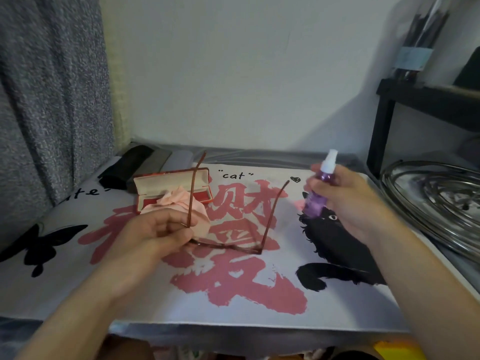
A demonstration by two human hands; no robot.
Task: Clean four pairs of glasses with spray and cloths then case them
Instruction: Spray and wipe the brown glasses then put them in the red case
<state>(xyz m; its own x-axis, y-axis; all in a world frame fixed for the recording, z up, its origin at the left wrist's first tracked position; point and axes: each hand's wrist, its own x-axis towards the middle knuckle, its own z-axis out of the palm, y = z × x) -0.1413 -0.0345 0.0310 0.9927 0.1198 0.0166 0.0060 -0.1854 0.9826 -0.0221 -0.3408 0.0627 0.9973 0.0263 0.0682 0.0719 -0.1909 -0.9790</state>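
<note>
The left hand point(155, 233) pinches the brown-framed glasses point(228, 229) at one lens corner, temples open, above the mat. The right hand point(345, 201) grips the purple spray bottle point(319, 193); best to turn its nozzle toward the lenses and mist lightly. The open red case point(171, 189) holds a pink cloth point(176, 203), seemingly spilling out.

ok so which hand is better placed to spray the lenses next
Right. The right hand already grips the purple spray bottle upright, its white nozzle up beside the thin red-brown framed glasses. The left hand is busy holding those glasses by one corner.
</note>
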